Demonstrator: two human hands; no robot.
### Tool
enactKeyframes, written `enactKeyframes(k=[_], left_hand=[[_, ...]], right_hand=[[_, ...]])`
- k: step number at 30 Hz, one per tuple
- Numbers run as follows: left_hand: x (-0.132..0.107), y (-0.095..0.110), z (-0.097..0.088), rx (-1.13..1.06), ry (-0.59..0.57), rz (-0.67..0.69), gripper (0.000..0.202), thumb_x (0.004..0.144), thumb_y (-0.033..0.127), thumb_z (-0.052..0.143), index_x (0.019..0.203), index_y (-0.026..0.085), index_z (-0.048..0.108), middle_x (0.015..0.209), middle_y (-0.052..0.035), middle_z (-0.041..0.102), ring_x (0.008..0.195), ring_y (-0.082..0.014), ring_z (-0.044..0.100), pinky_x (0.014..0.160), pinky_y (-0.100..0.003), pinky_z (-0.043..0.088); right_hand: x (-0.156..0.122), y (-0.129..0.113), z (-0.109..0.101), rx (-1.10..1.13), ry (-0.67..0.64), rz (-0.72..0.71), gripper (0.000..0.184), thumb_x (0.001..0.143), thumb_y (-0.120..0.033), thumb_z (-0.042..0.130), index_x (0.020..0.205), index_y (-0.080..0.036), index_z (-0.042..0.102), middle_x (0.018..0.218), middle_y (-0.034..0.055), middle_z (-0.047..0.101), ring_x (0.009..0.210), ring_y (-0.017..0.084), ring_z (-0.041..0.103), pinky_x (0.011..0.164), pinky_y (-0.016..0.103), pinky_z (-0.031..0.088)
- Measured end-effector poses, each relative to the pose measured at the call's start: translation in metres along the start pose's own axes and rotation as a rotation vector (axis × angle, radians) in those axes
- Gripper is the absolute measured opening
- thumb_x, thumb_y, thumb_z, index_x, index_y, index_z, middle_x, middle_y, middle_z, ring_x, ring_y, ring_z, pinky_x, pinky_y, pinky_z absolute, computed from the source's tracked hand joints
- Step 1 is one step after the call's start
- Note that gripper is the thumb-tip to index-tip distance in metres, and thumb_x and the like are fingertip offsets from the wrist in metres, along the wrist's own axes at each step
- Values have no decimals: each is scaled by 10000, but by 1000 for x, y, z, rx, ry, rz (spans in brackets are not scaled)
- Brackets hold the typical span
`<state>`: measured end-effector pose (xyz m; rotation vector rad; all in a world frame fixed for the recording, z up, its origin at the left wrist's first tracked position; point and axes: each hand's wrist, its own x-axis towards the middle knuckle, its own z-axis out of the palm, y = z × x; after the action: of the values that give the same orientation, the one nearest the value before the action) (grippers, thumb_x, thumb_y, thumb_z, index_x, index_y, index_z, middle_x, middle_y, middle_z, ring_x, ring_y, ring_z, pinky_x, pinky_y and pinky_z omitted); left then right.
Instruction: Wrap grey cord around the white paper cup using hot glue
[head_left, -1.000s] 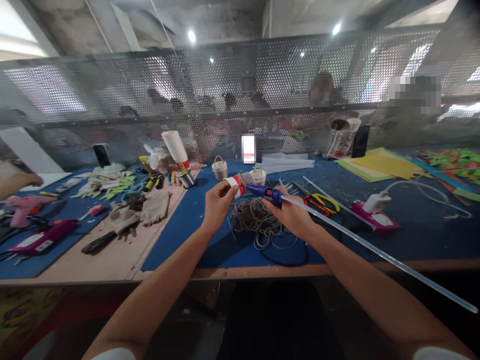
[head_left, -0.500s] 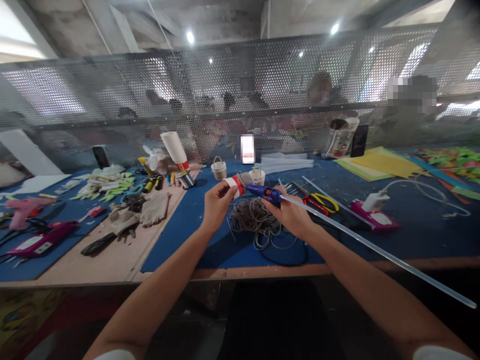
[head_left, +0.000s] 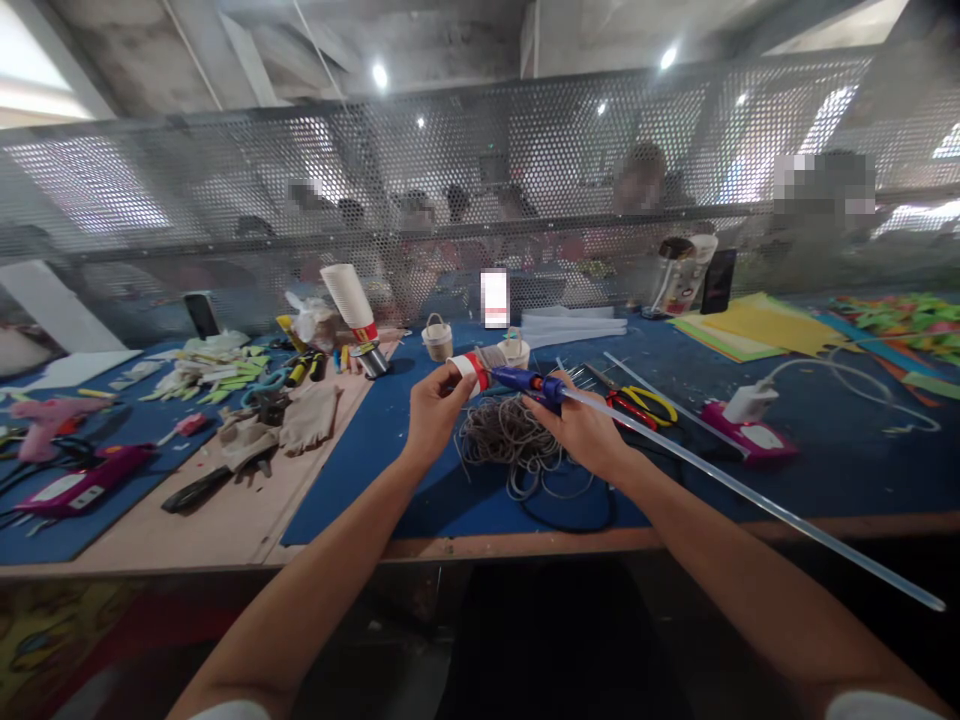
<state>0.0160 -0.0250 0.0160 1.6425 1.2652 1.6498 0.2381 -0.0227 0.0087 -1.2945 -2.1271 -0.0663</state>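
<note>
- Count: 2 hands, 1 held cup, 1 blue glue gun, 1 long glue stick, 1 cord heap, 2 small cups standing behind, 2 magenta power strips.
- Left hand (head_left: pixel 433 408), centre of frame: fingers closed round the paper cup (head_left: pixel 466 368), thumb pressed on its side.
- Right hand (head_left: pixel 592 432), right of centre: wrapped round the blue glue gun (head_left: pixel 517 378), nozzle pointing left at the cup; can't tell if tip touches.
- Held cup: centre of frame, tipped sideways, white with red band, grey cord-like wrap at the end near the nozzle.
- Glue stick (head_left: pixel 739 480): translucent, straight rod, runs from gun to lower right.
- Cord heap (head_left: pixel 510 440): grey, loose loops, on blue mat (head_left: pixel 360 475) below both hands.
- Small cups: one with arched handle (head_left: pixel 437 342), pale, left of centre; the other (head_left: pixel 516 352) partly hidden behind the work.
- Power strips: one far left (head_left: pixel 86 480), one right (head_left: pixel 772 443), glossy plastic.
</note>
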Motion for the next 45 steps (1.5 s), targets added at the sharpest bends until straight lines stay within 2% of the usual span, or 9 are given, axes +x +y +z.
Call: enactKeyframes(k=[17, 25, 33, 39, 45], left_hand=[[1, -4, 0, 35, -15, 23, 230, 842, 349, 653, 912, 141, 719, 810, -17, 672, 698, -131, 541, 674, -241, 429], [0, -1, 0, 49, -14, 24, 229, 845, 345, 651, 930, 143, 719, 840, -27, 689, 727, -141, 567, 707, -245, 453], [0, -1, 0, 52, -19, 35, 239, 847, 355, 646, 939, 149, 726, 888, -42, 708, 757, -157, 593, 729, -253, 469], [-1, -4, 0, 72, -31, 47, 273, 843, 385, 659, 950, 146, 734, 844, -42, 708, 712, -156, 586, 682, -249, 453], [-2, -4, 0, 97, -35, 69, 273, 857, 388, 650, 960, 149, 731, 855, -44, 707, 733, -160, 590, 703, -252, 459]], right_hand=[[0, 5, 4, -14, 24, 9, 412, 972, -575, 456, 1114, -217, 601, 704, 33, 693, 649, 252, 675, 547, 278, 314], [1, 6, 6, -14, 44, -13, 432, 982, -569, 442, 1160, -218, 619, 914, 82, 747, 781, 276, 712, 635, 296, 418], [1, 6, 5, 2, 6, 20, 447, 981, -571, 426, 1155, -210, 627, 907, 89, 745, 778, 279, 713, 637, 300, 431], [0, 5, 5, 5, 24, 36, 436, 964, -579, 451, 1156, -231, 631, 826, 62, 740, 725, 275, 706, 610, 298, 414], [0, 3, 3, 3, 42, 17, 427, 959, -571, 462, 1121, -226, 654, 801, 68, 739, 737, 276, 705, 617, 297, 424]])
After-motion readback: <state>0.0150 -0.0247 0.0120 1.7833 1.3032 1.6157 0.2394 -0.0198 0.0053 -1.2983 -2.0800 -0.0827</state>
